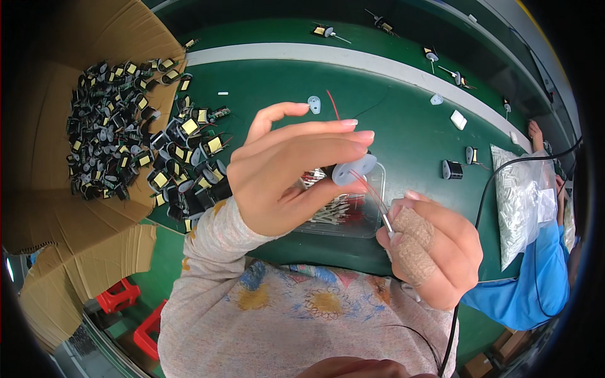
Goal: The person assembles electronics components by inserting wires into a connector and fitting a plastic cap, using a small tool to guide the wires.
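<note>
My left hand (287,167) pinches a small part with a light grey oval cap (353,170) and a dark body, mostly hidden by my fingers. Thin red wires (375,196) run from the cap toward my right hand (438,252). Beige tape wraps two fingers of that hand, which are closed on a thin pale tube (386,222) at the wires' end. Below my left hand stands a clear plastic tray (362,232) of white thin pieces with red wires. A loose grey cap (314,104) lies beyond my fingers.
On the left, a cardboard box (38,145) holds many black parts with yellow labels; more are piled (195,151) beside it. A pale raised strip (283,51) crosses the green table. At right are a bag of white pieces (513,201), a black cable (482,195) and another person's blue sleeve (523,290).
</note>
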Available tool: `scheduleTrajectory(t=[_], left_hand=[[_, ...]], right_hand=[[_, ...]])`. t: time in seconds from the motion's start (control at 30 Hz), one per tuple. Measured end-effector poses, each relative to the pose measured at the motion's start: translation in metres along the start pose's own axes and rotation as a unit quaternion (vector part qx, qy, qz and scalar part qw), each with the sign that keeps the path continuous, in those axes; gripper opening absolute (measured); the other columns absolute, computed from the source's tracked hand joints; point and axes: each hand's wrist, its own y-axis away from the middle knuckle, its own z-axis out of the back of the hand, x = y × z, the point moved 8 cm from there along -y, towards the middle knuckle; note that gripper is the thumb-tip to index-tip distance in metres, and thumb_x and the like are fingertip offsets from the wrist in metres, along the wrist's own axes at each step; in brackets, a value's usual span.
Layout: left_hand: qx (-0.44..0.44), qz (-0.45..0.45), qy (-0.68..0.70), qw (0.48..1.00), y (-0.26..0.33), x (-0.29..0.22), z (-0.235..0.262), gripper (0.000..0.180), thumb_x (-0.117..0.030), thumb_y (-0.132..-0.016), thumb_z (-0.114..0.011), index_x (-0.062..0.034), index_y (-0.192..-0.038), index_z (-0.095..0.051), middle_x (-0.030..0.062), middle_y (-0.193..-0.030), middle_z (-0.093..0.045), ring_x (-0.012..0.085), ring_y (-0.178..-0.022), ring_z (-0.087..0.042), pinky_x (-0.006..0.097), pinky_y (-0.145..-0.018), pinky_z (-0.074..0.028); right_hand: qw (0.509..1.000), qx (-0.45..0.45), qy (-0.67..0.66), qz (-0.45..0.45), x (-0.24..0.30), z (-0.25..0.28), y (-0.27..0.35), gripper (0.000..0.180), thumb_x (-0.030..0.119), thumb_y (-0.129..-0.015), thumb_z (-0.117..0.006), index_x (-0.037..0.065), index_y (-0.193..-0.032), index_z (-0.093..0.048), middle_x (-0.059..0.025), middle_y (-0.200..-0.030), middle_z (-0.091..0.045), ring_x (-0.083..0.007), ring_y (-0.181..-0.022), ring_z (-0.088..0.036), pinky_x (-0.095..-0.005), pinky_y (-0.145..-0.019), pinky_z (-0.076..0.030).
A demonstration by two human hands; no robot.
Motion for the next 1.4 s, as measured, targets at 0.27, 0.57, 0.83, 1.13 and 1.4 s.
scheduleTrajectory(t=[0.27, 0.57, 0.83, 1.13, 1.4], left_hand=[[-0.031, -0.009, -0.037, 0.999, -0.003, -0.005, 0.004, 0.029, -0.017, -0.065, -0.078, -0.0071, -0.089, -0.065, 0.0042, -0.091, -0.070, 0.0180, -0.090, -0.066, 0.038, -0.086, -0.040], [-0.032, 0.000, -0.029, 0.999, 0.000, -0.003, 0.004, 0.031, -0.015, -0.065, -0.079, -0.0073, -0.091, -0.065, 0.0046, -0.091, -0.070, 0.0185, -0.091, -0.066, 0.039, -0.088, -0.039], [-0.031, -0.027, -0.056, 0.998, -0.002, -0.006, 0.004, 0.033, -0.015, -0.063, -0.080, -0.0068, -0.091, -0.064, 0.0053, -0.091, -0.070, 0.0184, -0.091, -0.066, 0.040, -0.090, -0.038], [-0.031, -0.008, -0.048, 0.998, -0.001, -0.007, 0.003, 0.033, -0.015, -0.063, -0.080, -0.0068, -0.091, -0.064, 0.0056, -0.091, -0.070, 0.0184, -0.091, -0.066, 0.040, -0.090, -0.038], [-0.016, -0.019, -0.076, 0.997, -0.001, -0.009, 0.004, 0.032, -0.015, -0.063, -0.079, -0.0097, -0.092, -0.066, 0.0033, -0.093, -0.069, 0.0182, -0.095, -0.065, 0.043, -0.091, -0.036]], right_hand=[[0.998, -0.038, 0.055, -0.002, 0.006, 0.001, 0.000, 0.027, 0.000, -0.056, -0.077, -0.005, -0.074, -0.058, -0.0169, -0.076, -0.064, -0.0282, -0.072, -0.064, -0.0350, -0.063, -0.059], [0.999, -0.019, 0.027, -0.019, -0.002, 0.004, -0.001, 0.027, 0.000, -0.053, -0.077, -0.004, -0.075, -0.061, -0.0167, -0.077, -0.065, -0.0277, -0.071, -0.064, -0.0344, -0.064, -0.059], [0.998, -0.030, 0.025, -0.049, -0.003, 0.004, -0.003, 0.027, -0.001, -0.053, -0.076, -0.004, -0.076, -0.062, -0.0169, -0.078, -0.065, -0.0278, -0.072, -0.064, -0.0339, -0.065, -0.058], [0.998, -0.045, 0.037, -0.021, 0.002, 0.006, -0.001, 0.027, 0.001, -0.055, -0.075, -0.004, -0.078, -0.062, -0.0163, -0.079, -0.065, -0.0275, -0.074, -0.064, -0.0336, -0.067, -0.058], [0.999, -0.011, 0.019, -0.047, -0.003, 0.007, -0.001, 0.025, 0.003, -0.055, -0.073, -0.004, -0.077, -0.063, -0.0151, -0.081, -0.066, -0.0263, -0.075, -0.064, -0.0315, -0.068, -0.058]])
